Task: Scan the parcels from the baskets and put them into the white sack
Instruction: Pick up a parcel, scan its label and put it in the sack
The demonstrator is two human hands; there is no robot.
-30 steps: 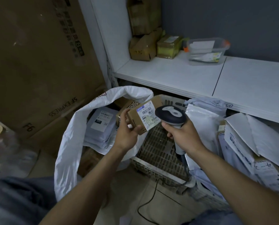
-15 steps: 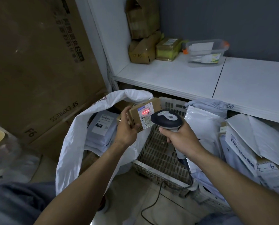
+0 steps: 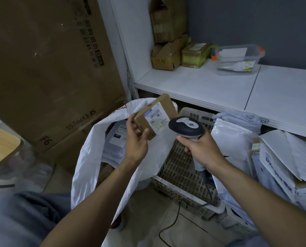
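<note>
- Parcel (image 3: 154, 116): small brown carton w/ white label, held tilted above the white sack (image 3: 88, 157), over the far rim of its open mouth. Label side faces the camera.
- L hand (image 3: 137, 145): pinches the parcel's lower end, thumb on the front face, fingers curled round the left edge.
- R hand (image 3: 202, 150): fist wrapped round the grip of the scanner (image 3: 186, 128), just right of the sack. Scanner head sits just beside the parcel; can't tell if they touch.
- Sack stands open; grey mailers (image 3: 116, 136) w/ labels lie inside.
- Basket (image 3: 177, 168): slotted plastic, against the sack's right side.
- White poly mailers (image 3: 232, 138): piled further right of the sack, past the basket.
- Cable (image 3: 168, 227): on the floor, front-right of the sack.
- Shelf (image 3: 202, 86): white, behind the sack, w/ brown cartons and a clear tub (image 3: 237, 59) on it.
- Big carton (image 3: 50, 68) marked SF EXPRESS: left of the sack.
</note>
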